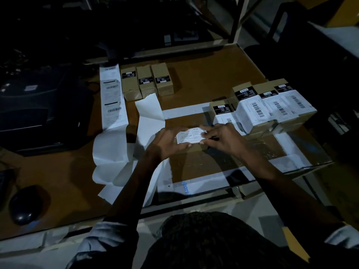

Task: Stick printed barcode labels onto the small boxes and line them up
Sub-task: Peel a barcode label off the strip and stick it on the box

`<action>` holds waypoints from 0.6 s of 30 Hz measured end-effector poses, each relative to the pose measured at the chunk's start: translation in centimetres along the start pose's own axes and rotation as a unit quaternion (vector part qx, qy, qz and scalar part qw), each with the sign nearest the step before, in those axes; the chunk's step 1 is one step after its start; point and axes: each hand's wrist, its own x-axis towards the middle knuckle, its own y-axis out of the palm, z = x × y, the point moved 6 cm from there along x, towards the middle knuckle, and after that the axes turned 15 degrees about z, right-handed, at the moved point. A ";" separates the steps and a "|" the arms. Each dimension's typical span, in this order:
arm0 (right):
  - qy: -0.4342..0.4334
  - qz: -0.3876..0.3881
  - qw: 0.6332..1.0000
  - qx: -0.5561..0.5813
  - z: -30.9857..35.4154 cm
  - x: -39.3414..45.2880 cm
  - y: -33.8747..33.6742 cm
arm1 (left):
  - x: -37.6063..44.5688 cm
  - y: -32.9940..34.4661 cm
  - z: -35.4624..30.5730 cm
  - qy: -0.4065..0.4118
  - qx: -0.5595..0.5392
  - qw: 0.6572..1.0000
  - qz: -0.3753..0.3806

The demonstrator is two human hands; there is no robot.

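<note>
Near the middle of the brown tabletop (204, 78), the left hand (167, 142) and right hand (223, 138) are gripping a small brown cardboard box (196, 147), fingers curled, pressing a white printed barcode label (191, 135) onto its top.

Dim light is falling on a brown glass-topped table (204, 74). A white metal frame (240, 18) is standing behind it, darkness surrounding everything.

White printed label (191, 135) lies flat atop a small brown box (196, 147); three unlabelled boxes (146, 82) stand rear-left, labelled boxes (272, 107) lined up right.
</note>
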 end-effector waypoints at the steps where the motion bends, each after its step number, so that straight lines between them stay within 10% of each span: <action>1: -0.006 0.002 1.000 0.006 -0.1 -0.1 0.0 | 0.0 -0.1 0.1 -0.002 -0.013 1.000 0.011; 18: 0.038 -0.037 0.999 -0.004 1.8 0.4 0.3 | 0.1 0.0 0.6 -0.028 -0.063 0.997 -0.040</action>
